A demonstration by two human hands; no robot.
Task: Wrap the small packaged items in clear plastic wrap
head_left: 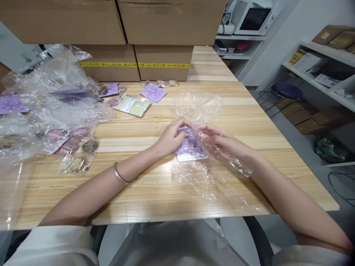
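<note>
A purple packet with a silvery lower edge lies on the table under clear plastic film. My left hand holds it at its left side, thumb on the purple face and fingers curled over the far edge. To the right of the packet, my right hand has its fingers bent and closed on a gathered part of the film. The film spreads over the wood both beyond the hands and towards the front edge. Part of the packet's top is hidden by fingers and film.
Stacked cardboard boxes stand at the back. A heap of crumpled clear bags covers the left side. Nearby lie a pale green packet, a purple card and several small bags, one of pale bits. A shelf with a microwave is behind.
</note>
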